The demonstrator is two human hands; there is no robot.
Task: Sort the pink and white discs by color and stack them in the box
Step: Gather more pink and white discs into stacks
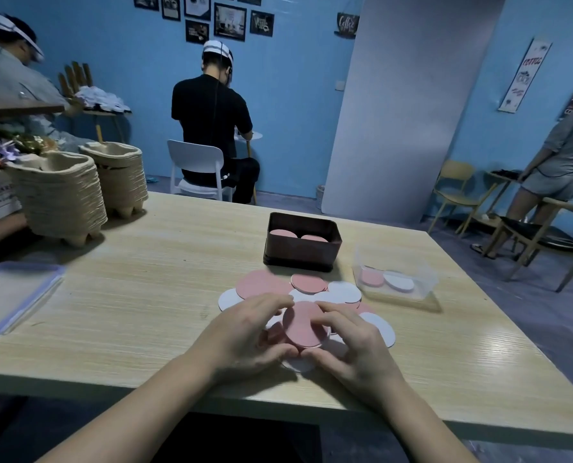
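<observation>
Both hands pinch one pink disc [301, 325] by its rim. The left hand [245, 332] curls its fingers over the left edge, the right hand [355, 342] over the right, thumbs at the near side. The disc seems lifted slightly off the pile of pink and white discs [261, 284], its face tilted up towards the wearer; being round, it has no long axis. It looks thin, light and fairly stiff, probably sliding easily on its neighbours, so the rim is the place to grip it. The pile lies mid-table [145, 279], nearer the near edge. Beyond it, towards the far edge, the brown box [302, 252] already holds pink discs. A clear tub [425, 279] with one pink and one white disc sits towards the right edge.
</observation>
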